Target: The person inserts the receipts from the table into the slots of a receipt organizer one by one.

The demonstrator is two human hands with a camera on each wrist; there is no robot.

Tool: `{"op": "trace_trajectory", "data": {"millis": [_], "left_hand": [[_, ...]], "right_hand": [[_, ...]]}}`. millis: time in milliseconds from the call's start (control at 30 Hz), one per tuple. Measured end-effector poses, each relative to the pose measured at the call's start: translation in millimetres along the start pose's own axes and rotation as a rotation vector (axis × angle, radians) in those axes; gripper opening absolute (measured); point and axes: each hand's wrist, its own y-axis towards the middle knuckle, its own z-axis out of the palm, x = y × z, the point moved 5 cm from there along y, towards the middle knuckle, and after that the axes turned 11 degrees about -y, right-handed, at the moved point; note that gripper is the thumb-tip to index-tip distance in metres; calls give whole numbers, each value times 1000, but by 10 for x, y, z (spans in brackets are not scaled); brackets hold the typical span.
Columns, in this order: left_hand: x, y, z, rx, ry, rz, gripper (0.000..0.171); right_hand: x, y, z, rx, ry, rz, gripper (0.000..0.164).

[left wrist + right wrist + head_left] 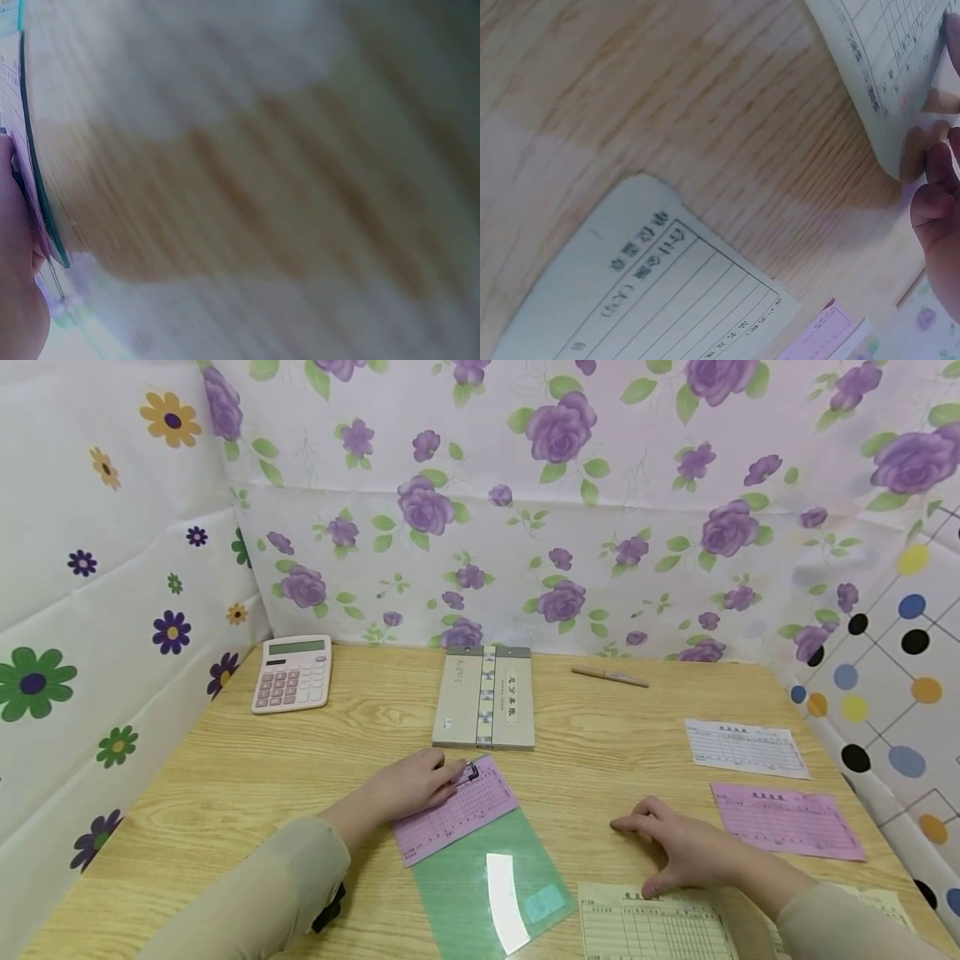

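Green, see-through clipboard (480, 881), placed on the near side of the closed grey-beige ledger (462, 702), close by. Long axis slanted: top end pointing toward the ledger and leaning left, bottom end running nearer and rightward. Glossy, shining white along one curved streak, with a pale blue-green label (545, 903) near the bottom end. Yellow slip (652, 927), ruled in a dark grid, nearer than the ledger and to its right. Pink slip (453, 810), just before the ledger, laid crosswise over the clipboard's top, long side square to that axis, finely printed. Right hand (686, 847), nearer than the ledger and rightward: fingers and thumb spread apart, nothing visibly held; contact with the yellow slip impossible to tell. Left hand (420, 785), just before the ledger: fingers bent over the clipboard's top, gripping there. Dark clip (472, 772), near the ledger, partly hidden.
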Motion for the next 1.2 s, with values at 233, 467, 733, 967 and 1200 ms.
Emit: {"op": "trace_trajectory", "data": {"millis": [233,467,733,967,1200], "left_hand": [[-4,-8,-11,-10,5,-3,43],[3,-19,2,17,0,-30,44],[3,-34,13,15,-7,-40,44],[-10,-22,9,12,-21,-32,44],[7,-14,7,24,-21,-56,44]], "right_hand": [[-104,77,-73,-33,-41,45,82],[-222,208,-120,-27,-70,91,82],[-344,329,-178,-40,-115,124,81],[-407,344,-253,-63,-133,137,81],[-416,166,-269,-54,-162,143,81]]}}
